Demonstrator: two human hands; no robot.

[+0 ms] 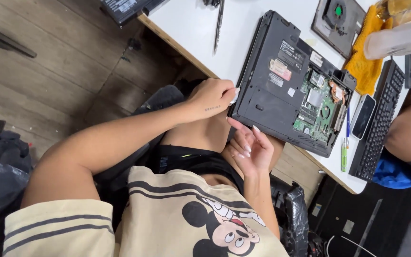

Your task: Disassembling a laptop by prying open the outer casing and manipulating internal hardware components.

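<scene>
The left hand [213, 97] rests closed against the near corner of the upturned dark grey plastic laptop [281, 81], its fingers curled; whether it pinches anything cannot be told. The right hand [248, 148] hovers just below that edge, loosely open and empty, index finger touching the casing. Beyond both hands, the exposed green circuit board [322, 107] shows.

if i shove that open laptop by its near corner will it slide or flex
The laptop lies flat, bottom up, on the smooth white table, so it would probably slide rather than tip. Its shell looks rigid and fairly heavy. A cover is off, so the bare green circuit board is likely fragile; the left hand already rests at the corner.
</scene>
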